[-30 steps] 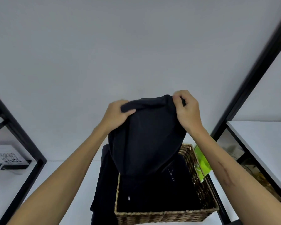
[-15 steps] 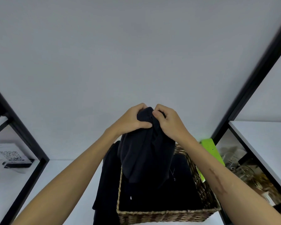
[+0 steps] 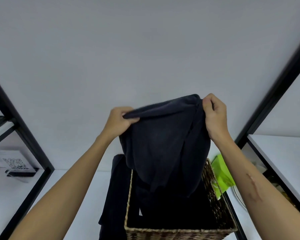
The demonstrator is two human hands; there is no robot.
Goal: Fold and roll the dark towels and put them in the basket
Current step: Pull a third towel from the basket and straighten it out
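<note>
Towel (image 3: 164,144) — I see it hang above basket (image 3: 213,177) | left hand (image 3: 119,122), right hand (image 3: 215,116) pinch top corners | edge runs hand to hand — right higher.

No text can be read; only a QR code sign (image 3: 14,164) stands at the left on the shelf (image 3: 5,186), too blurred.
</note>
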